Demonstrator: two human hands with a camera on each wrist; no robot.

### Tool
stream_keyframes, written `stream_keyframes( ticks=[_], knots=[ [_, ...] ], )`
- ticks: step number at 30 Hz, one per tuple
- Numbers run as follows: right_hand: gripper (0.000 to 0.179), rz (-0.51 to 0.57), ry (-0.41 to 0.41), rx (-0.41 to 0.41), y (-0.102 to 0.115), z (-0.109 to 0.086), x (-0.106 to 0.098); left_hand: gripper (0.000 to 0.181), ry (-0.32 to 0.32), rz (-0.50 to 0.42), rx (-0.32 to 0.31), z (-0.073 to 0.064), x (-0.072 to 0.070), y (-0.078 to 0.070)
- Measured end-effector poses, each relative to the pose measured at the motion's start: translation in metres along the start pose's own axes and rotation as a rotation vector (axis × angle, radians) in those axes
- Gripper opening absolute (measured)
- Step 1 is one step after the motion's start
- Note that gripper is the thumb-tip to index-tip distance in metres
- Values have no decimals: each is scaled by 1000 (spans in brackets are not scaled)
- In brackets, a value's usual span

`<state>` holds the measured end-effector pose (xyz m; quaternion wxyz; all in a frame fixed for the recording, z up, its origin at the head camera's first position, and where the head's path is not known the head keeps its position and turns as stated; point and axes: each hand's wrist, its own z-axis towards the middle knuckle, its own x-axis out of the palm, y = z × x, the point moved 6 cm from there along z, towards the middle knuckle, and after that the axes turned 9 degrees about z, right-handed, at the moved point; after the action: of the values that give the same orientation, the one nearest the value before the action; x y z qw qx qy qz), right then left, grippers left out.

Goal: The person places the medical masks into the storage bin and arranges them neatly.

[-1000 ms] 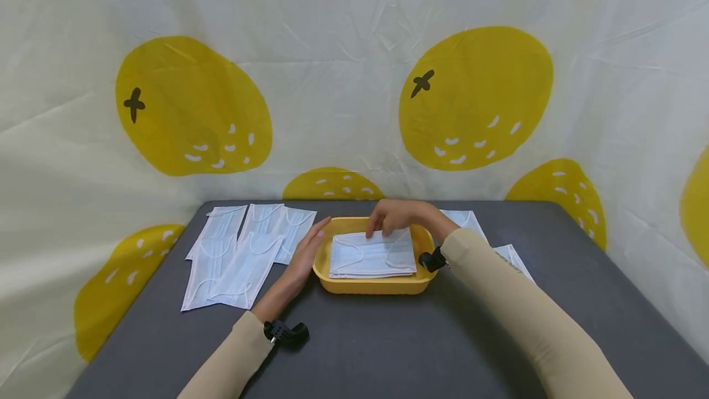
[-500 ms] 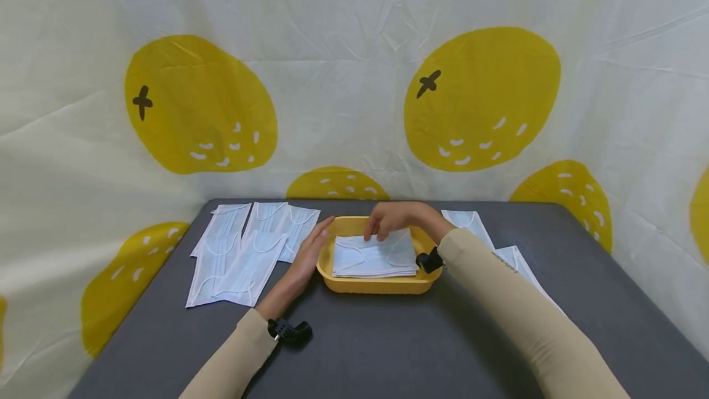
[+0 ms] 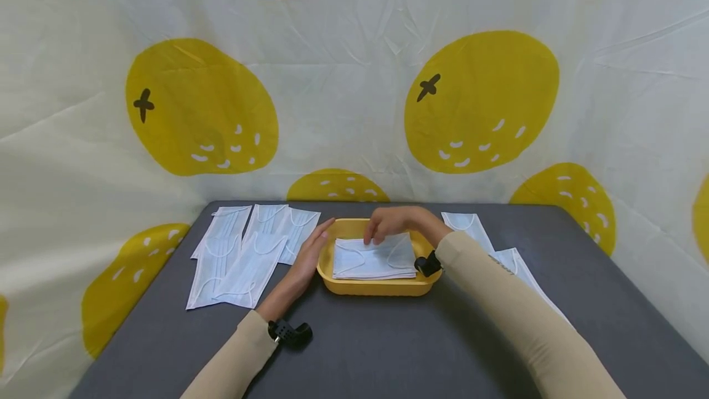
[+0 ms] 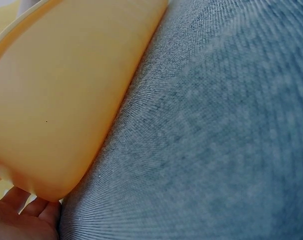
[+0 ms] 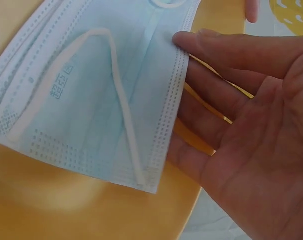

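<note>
A yellow plastic tray (image 3: 376, 288) stands in the middle of the table, holding a stack of light-blue face masks (image 3: 382, 260) with white ear loops. My left hand (image 3: 304, 257) lies along the tray's left side, its fingers extended against the wall; in the left wrist view the fingers (image 4: 39, 207) reach round the tray's corner. Over the back of the tray, my right hand (image 3: 390, 220) pinches the far edge of the stack. In the right wrist view its thumb laps over the masks' edge (image 5: 164, 125), while the other fingertips are hidden behind it.
Several loose face masks (image 3: 249, 270) overlap on the table left of the tray. More masks (image 3: 468, 226) lie at the right, partly hidden by my right sleeve (image 3: 498, 288). A white curtain with yellow fruit prints (image 3: 343, 97) hangs behind the dark table (image 3: 354, 350).
The head view has shifted slightly. My left hand stays against the tray, and my right hand stays at the back edge of the mask stack with only slight finger movement.
</note>
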<state>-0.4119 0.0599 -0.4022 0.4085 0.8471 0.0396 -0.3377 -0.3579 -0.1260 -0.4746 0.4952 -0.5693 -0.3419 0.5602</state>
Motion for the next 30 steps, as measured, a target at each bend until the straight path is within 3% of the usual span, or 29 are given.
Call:
stream_keyframes(
  ticks=[9,20,30],
  knots=[
    [33,-32,12,44,0,-3,2,49,-1,0,0,0,1,1],
    [35,-47,-36,23,2,-10,-5,49,-5,-8,3,1,1,0],
    [36,1,-91,-22,-1,-19,-13,49,-4,4,-7,2,2,2]
  ],
)
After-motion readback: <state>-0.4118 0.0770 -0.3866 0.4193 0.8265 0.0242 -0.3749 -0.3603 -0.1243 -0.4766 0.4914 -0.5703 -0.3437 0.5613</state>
